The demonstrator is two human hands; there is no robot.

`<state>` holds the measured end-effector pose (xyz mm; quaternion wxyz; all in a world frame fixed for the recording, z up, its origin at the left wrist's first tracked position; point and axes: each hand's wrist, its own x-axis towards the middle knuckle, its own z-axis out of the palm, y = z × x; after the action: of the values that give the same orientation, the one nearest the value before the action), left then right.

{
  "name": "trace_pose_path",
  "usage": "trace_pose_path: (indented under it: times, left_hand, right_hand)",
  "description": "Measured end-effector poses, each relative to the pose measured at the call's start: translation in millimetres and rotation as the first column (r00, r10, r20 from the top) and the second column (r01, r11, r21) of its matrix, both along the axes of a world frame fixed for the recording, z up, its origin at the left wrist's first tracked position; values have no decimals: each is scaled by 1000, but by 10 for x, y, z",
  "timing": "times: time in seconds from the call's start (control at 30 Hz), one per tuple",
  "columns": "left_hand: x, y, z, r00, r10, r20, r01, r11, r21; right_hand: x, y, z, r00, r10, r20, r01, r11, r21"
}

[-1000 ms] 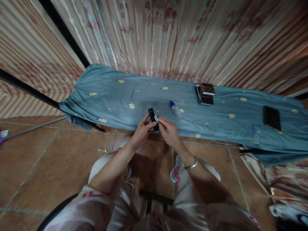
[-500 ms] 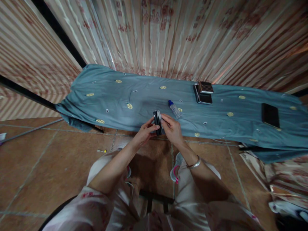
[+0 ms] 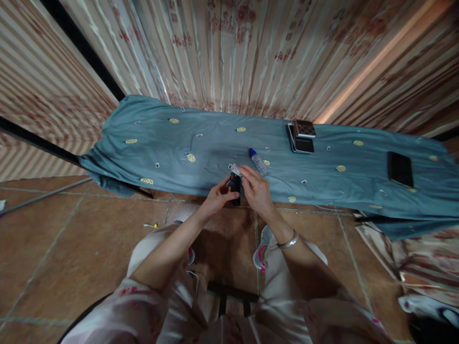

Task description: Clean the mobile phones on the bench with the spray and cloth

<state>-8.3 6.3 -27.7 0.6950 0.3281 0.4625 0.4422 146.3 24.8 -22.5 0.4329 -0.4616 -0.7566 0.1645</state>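
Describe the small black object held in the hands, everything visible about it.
The small black object is slim, dark and oblong, standing roughly upright at the near edge of the blue cloth. The left hand grips its side; the right hand presses a small white wipe against its top. Finer detail is too small to tell.

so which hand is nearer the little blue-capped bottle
Right. The right hand sits just below the blue-capped bottle, fingertips close; the left hand is farther off, beyond the black device.

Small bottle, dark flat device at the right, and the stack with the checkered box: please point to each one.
small bottle [image 3: 258, 162], head view, on its clear body.
dark flat device [image 3: 400, 169], head view, on its top face.
checkered box [image 3: 304, 128], head view, on its lid.
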Motion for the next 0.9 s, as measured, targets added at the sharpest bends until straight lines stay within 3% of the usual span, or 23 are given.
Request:
trace_pose_path:
  times: [0.33, 0.63, 0.9]
  left_hand:
    - [-38, 37, -6, 999, 37, -35, -37, 999, 25]
    - [-96, 96, -14, 938, 73, -339, -2, 978, 207]
    - [-129, 128, -64, 918, 118, -379, -29, 973, 231]
  right_hand:
    - [-37, -50, 17, 1000, 24, 14, -24, 999, -27]
    - [14, -17, 2, 1000, -1, -4, 1, 999, -52]
    - [-27, -64, 24, 998, 14, 58, -15, 1000, 4]
